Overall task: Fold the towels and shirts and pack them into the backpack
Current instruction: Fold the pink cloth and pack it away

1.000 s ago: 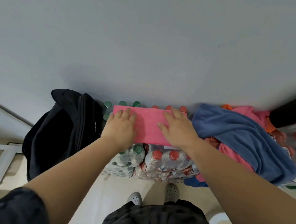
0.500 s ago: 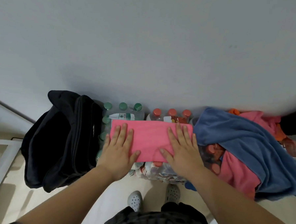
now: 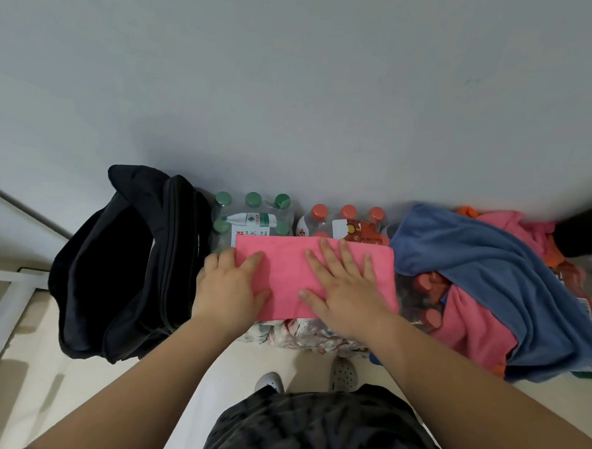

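The pink folded microfibre towel [image 3: 285, 278] lies flat on the shrink-wrapped packs of water bottles [image 3: 264, 219], just right of the open black fabric backpack [image 3: 124, 267]. My right hand [image 3: 346, 288] presses on it with fingers [image 3: 346, 258] straight and spread. My left hand [image 3: 228, 284] rests at its left edge, fingers relaxed, index and thumb on the cloth, clasping nothing that I can see.

I judge the towel light, soft and floppy (no stiffness of its own), so lifting it by one corner would let the fold fall open. The better hold is a hand at each short end, thumbs on top and fingers slid beneath, pinching the layers together. The plastic wrap below looks slick, so the towel may slide. A crumpled blue towel [image 3: 491, 269] lies heaped at the right.
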A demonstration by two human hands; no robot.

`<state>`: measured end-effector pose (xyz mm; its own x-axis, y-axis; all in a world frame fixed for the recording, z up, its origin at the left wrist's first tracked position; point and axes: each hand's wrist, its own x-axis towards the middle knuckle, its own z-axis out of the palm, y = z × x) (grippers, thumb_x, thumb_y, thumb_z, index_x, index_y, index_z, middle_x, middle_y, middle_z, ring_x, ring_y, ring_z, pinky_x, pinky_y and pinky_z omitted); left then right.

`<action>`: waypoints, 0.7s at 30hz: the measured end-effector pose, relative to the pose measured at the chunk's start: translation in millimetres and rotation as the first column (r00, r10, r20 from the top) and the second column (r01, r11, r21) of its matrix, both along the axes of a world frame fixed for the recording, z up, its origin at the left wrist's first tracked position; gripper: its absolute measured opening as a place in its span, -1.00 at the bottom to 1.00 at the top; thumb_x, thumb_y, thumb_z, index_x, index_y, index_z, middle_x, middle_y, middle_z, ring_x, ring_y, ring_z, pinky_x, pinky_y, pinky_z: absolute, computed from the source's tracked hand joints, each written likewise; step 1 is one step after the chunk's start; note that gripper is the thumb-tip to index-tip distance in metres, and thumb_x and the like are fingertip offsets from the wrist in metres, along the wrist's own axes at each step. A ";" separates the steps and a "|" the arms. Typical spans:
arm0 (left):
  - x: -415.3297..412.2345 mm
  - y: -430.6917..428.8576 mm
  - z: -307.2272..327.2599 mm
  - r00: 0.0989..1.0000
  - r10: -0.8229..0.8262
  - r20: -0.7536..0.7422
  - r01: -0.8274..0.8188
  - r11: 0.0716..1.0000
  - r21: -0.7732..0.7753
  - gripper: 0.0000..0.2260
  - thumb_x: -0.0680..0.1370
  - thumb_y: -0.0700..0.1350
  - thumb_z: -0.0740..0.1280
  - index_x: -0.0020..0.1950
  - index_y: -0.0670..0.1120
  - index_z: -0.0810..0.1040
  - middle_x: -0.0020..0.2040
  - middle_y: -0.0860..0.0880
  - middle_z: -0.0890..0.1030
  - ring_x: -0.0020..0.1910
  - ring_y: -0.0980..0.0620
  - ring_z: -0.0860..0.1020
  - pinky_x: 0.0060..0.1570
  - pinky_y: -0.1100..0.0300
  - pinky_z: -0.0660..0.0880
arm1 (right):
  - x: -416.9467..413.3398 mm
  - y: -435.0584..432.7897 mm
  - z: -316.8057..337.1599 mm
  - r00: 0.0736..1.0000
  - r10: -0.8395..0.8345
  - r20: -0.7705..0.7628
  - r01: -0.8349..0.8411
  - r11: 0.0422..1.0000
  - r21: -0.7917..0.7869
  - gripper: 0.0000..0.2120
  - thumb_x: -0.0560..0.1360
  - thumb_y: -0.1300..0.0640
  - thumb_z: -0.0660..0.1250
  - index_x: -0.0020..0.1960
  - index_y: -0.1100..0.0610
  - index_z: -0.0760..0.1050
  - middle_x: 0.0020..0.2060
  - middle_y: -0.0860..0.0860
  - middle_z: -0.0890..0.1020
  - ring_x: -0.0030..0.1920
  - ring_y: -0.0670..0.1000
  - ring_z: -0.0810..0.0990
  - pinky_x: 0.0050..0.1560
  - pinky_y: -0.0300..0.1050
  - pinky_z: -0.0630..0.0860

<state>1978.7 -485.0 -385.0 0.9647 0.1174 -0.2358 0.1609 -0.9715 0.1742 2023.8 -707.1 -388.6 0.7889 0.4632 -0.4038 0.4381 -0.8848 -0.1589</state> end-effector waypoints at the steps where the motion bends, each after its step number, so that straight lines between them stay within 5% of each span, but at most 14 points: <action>1: 1.7 1.0 0.8 1.000 0.006 -0.003 -0.006 1.000 -0.029 -0.37 0.50 0.21 0.36 0.54 0.16 0.27 0.44 -0.11 0.31 0.39 -0.18 0.24 0.39 -0.08 0.27 | -0.2 0.1 -4.1 1.000 0.010 -0.018 -0.010 1.000 -0.006 -0.30 0.55 -0.44 -0.25 0.55 -0.21 -0.45 0.50 -0.14 -0.52 0.48 0.06 -0.58 0.50 0.34 -0.35; 4: 5.1 4.0 -2.4 0.997 0.073 -0.009 -0.073 0.966 -0.250 -0.39 0.45 0.04 0.47 0.49 0.08 0.40 0.37 -0.10 0.35 0.35 -0.18 0.32 0.39 -0.01 0.30 | 0.3 -3.2 -12.5 1.000 0.020 -0.004 -0.020 1.000 -0.020 -0.31 0.55 -0.44 -0.26 0.54 -0.22 -0.47 0.50 -0.14 -0.52 0.48 0.05 -0.58 0.51 0.34 -0.35; 8: 3.6 9.6 -1.3 0.967 0.252 -0.024 -0.214 0.763 -0.610 -0.44 0.41 -0.32 0.39 0.40 -0.01 0.53 0.24 -0.04 0.38 0.21 -0.03 0.46 0.32 0.27 0.33 | 0.7 -4.6 -14.0 1.000 0.021 0.016 -0.021 1.000 0.006 -0.32 0.56 -0.43 -0.26 0.56 -0.21 -0.43 0.51 -0.15 -0.50 0.49 0.04 -0.56 0.52 0.32 -0.34; 14: 1.5 12.0 10.2 0.879 0.411 -0.241 -0.419 0.427 -0.801 -0.54 0.40 -0.41 0.37 0.09 0.10 0.64 0.07 -0.11 0.61 -0.12 -0.01 0.59 0.00 -0.03 0.64 | -2.1 -7.2 -16.8 0.998 0.014 0.060 -0.016 0.999 0.033 -0.31 0.56 -0.44 -0.28 0.56 -0.21 -0.41 0.52 -0.16 -0.47 0.51 0.04 -0.53 0.52 0.30 -0.33; 21: 8.0 9.2 26.6 0.829 0.485 -0.278 -0.443 0.268 -0.855 -0.56 0.44 -0.45 0.38 0.11 0.05 0.67 0.13 -0.13 0.61 -0.08 -0.05 0.57 -0.01 -0.01 0.60 | 3.7 -12.5 -16.9 0.999 0.038 0.014 -0.039 0.994 0.105 -0.28 0.50 -0.49 -0.33 0.56 -0.24 -0.39 0.53 -0.18 -0.46 0.50 0.01 -0.54 0.51 0.28 -0.38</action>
<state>1986.7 -475.8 -358.4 0.8283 0.3028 -0.4714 0.5046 -0.0378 0.8625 2027.5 -719.6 -405.5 0.7739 0.5330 -0.3422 0.4742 -0.8457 -0.2448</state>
